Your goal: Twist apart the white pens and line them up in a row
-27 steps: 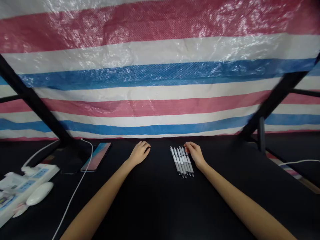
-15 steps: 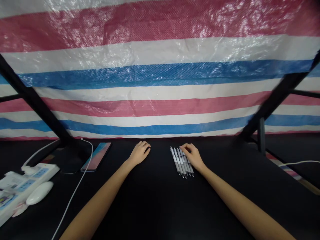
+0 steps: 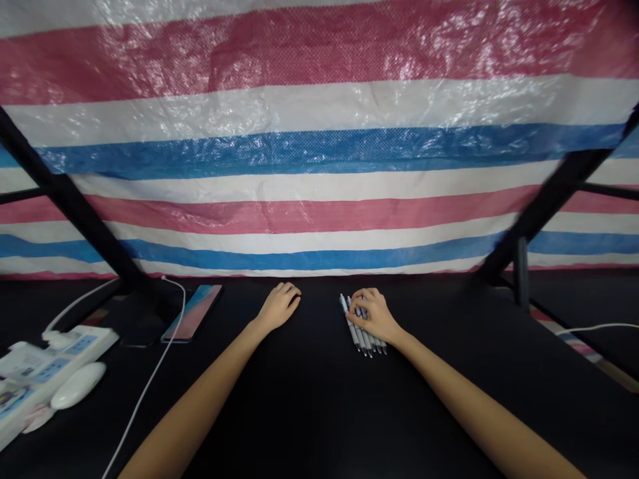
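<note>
Several white and grey pens lie side by side in a slanted row on the black table. Over their upper parts is my right hand, hiding much of the barrels. Its thumb and index finger are curled together at a pen near the row's left side, and the other fingers are bent above the row. The leftmost pen shows beside the fingertips. My left hand rests palm down on the table to the left of the pens, fingers stretched out and holding nothing.
A phone lies left of my left hand, with a white cable across it. Farther left are a white power strip and a white mouse-shaped object. Black frame legs and a striped plastic sheet stand behind the table.
My right hand has shifted left across the row, from the pens' tops toward its left side, and covers more of them. The pens and my left hand have stayed in place.
</note>
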{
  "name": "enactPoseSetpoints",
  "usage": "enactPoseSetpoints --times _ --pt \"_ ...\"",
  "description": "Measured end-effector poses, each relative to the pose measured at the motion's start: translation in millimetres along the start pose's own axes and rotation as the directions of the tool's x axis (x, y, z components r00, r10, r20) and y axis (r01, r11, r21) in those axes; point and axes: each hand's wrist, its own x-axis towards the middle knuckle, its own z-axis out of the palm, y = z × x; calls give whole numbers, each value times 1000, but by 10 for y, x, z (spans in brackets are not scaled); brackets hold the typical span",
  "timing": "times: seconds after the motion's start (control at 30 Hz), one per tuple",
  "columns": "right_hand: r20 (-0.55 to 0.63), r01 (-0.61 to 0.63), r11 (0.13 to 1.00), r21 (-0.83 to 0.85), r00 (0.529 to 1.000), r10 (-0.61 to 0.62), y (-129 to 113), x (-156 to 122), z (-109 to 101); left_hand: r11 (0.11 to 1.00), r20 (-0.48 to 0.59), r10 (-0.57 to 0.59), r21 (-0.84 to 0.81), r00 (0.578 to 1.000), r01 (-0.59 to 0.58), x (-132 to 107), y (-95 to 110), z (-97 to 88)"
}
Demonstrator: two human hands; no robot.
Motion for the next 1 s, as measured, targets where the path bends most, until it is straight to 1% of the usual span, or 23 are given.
enactPoseSetpoints --times 0.27,0.5,0.67,0.9,1.0 --pt "4 30 995 -99 1000 -30 -43 -14 5 1000 -21 6 -16 1000 -6 -2 0 1" --pt "29 80 980 -181 997 -76 -70 -10 -15 1000 15 -16 -11 1000 16 5 15 -15" --pt "45 121 964 -237 992 -114 -79 9 -8 1000 16 -16 -20 1000 16 8 18 -23" --pt "102 86 955 -282 993 -60 -190 67 -11 999 25 -24 -27 999 24 3 15 -23" --pt "126 63 960 -273 992 -29 -229 125 5 1000 18 -20 -21 1000 21 1 11 -19"
